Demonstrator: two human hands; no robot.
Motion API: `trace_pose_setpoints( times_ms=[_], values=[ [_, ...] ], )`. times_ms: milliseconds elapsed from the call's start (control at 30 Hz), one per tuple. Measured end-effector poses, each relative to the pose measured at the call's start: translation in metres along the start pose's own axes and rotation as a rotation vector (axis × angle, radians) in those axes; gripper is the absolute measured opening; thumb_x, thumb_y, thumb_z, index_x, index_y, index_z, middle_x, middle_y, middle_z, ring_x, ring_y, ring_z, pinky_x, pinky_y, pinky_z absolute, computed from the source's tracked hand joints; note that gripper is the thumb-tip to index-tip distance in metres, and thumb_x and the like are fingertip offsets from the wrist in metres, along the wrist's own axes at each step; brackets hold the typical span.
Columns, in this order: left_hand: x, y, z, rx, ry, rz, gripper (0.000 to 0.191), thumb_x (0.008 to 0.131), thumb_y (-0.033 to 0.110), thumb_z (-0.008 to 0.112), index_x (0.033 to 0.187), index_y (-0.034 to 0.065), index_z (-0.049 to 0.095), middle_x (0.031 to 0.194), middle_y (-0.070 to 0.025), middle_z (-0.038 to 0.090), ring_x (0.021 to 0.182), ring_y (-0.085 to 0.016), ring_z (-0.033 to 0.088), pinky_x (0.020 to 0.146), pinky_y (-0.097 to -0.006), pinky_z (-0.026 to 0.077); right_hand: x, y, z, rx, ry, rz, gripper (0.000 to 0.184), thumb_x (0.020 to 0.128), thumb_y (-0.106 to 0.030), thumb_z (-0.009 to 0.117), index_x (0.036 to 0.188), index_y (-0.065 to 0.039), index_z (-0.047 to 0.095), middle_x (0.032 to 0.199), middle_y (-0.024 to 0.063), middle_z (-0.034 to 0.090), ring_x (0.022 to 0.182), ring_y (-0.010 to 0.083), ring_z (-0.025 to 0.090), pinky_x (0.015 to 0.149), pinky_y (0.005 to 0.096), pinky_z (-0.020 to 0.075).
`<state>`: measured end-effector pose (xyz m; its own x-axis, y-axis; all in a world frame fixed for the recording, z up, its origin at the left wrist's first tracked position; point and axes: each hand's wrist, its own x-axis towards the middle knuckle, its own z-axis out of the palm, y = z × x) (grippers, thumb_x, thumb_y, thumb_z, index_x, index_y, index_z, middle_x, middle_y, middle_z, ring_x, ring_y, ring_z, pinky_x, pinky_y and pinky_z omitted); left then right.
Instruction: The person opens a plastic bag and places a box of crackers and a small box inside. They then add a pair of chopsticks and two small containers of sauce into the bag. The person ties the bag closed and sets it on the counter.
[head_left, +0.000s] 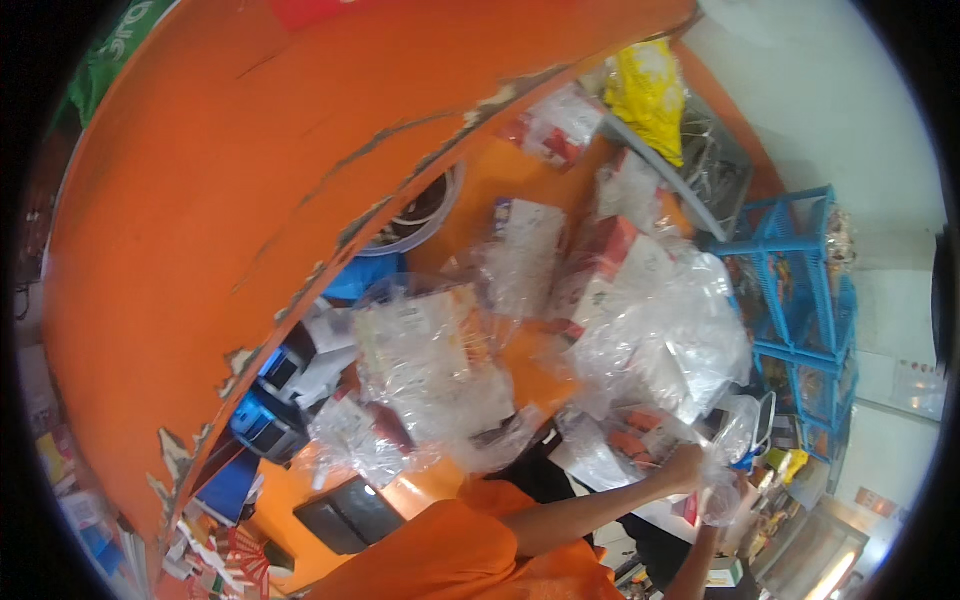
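Note:
My left hand (684, 468) grips crumpled clear plastic, the gathered end of a clear plastic bag (721, 499). Close beside it, my right hand (741, 491) is at the same plastic and looks closed on it, its fingers partly hidden. Left of my hands lies clear plastic with orange-red packets (637, 435) showing through, over a white surface. Behind that sits a big heap of clear plastic bags (660, 337) around white and red boxes. Another wrapped white box (412, 337) rests on the orange counter (532, 367).
A blue plastic rack (795, 300) stands against the wall. An orange partition with a chipped edge (225, 187) spans the upper left. Blue-and-black devices (270, 424), a black tablet-like object (349, 514), a round tub (427, 217) and a yellow bag (646, 97) surround the boxes.

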<state>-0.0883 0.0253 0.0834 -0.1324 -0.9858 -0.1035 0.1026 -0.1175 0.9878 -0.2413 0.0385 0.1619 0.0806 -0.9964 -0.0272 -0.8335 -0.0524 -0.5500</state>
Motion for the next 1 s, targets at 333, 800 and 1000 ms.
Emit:
trace_pose_setpoints(
  times_ms=[333, 800, 1000],
  values=[
    [-0.031, 0.067, -0.155, -0.117, -0.242, 0.241, 0.042, 0.074, 0.011, 0.072, 0.113, -0.0007, 0.062, 0.111, -0.0212, 0.065, 0.105, -0.037, 0.062, 0.094, -0.0429, 0.046, 0.103, 0.024, -0.123, 0.541, -0.041, 0.408, 0.025, 0.089, -0.019, 0.060, 0.108, -0.004, 0.064, 0.094, 0.0111, 0.066, 0.083, 0.0166, 0.062, 0.076, 0.0337, 0.0488],
    [0.002, 0.082, -0.326, 1.192, 0.897, 0.026, 0.043, 0.076, 0.038, 0.081, 0.091, 0.0002, 0.066, 0.094, -0.0149, 0.063, 0.091, -0.034, 0.059, 0.081, -0.0464, 0.045, 0.387, -0.248, 0.282, -0.298, -0.427, -0.945, 0.031, 0.080, -0.018, 0.071, 0.109, -0.008, 0.068, 0.108, 0.0209, 0.066, 0.098, 0.0418, 0.063, 0.087, 0.0452, 0.0507],
    [-0.023, 0.100, -0.361, 0.438, 0.988, -0.063, 0.017, 0.080, 0.009, 0.078, 0.073, 0.0003, 0.065, 0.073, -0.0010, 0.068, 0.068, -0.010, 0.061, 0.064, -0.0294, 0.047, 0.416, -0.230, 0.253, 0.128, -0.599, -0.861, 0.027, 0.080, -0.015, 0.068, 0.106, -0.009, 0.069, 0.093, 0.0216, 0.067, 0.092, 0.0352, 0.065, 0.081, 0.0439, 0.0500]
  ],
)
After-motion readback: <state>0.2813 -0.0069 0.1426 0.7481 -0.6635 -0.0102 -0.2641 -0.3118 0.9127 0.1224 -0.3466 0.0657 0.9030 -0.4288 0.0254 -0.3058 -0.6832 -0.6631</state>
